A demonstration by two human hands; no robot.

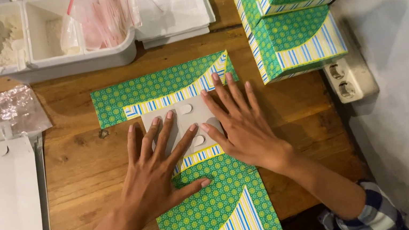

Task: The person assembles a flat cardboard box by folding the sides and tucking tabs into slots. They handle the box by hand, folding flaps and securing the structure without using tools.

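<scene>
Your flat green patterned box blank (188, 150) lies mid-worktop (77, 166), and if you press unevenly it could slide on the wood or crease off its fold line. Right of the blank, the stack of finished boxes (292, 15) sits close enough for your elbow to knock. Your left hand (156, 173) and right hand (241, 125) lie flat on the blank's grey centre, each grip spread wide, holding nothing. They hide the folds beneath; the blank's near edge is cut off
</scene>
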